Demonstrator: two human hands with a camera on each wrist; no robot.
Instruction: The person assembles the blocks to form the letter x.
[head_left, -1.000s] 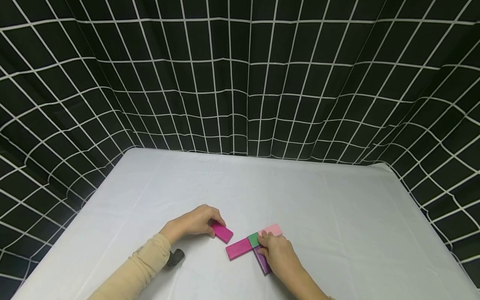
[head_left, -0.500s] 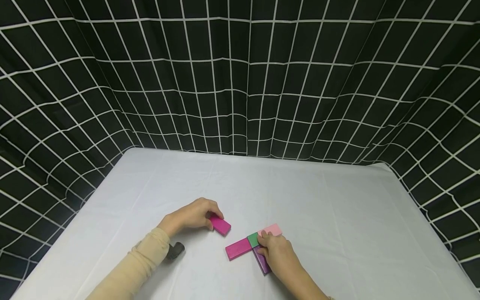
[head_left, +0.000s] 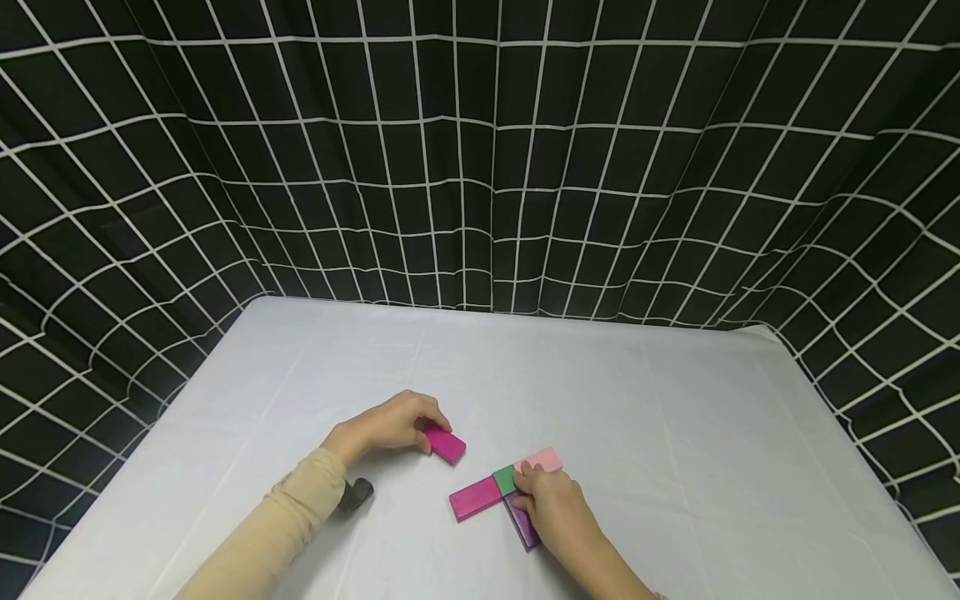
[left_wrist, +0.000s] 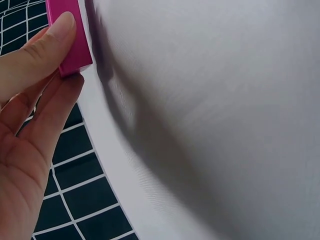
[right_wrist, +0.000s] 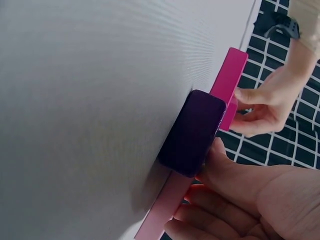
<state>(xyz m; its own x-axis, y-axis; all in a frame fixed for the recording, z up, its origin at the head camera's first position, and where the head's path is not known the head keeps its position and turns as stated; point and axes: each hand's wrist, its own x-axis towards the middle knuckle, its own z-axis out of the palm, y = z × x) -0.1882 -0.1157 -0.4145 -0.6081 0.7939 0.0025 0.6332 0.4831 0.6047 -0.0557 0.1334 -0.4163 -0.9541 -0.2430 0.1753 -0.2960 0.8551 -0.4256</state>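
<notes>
My left hand (head_left: 397, 421) pinches a magenta block (head_left: 446, 445) between thumb and fingers; in the left wrist view its shadow lies apart from it on the cloth. To its lower right, blocks lie joined in a T shape. A second magenta block (head_left: 476, 498), a small green block (head_left: 504, 480) and a pink block (head_left: 546, 458) form one line. From the green one a purple block (head_left: 521, 525) runs toward me. My right hand (head_left: 566, 512) holds this group at the corner, thumb against the purple block (right_wrist: 194, 132), fingers curled by the pink block (right_wrist: 165, 207).
A white cloth (head_left: 675, 417) covers the table. Black curtains (head_left: 465, 167) with white grid lines stand at the back and both sides. A dark device (head_left: 357, 496) sits at my left wrist.
My left hand has carried its magenta block away from the joined blocks, toward the back, then slightly right. My right hand and the joined blocks stay practically where they were.
</notes>
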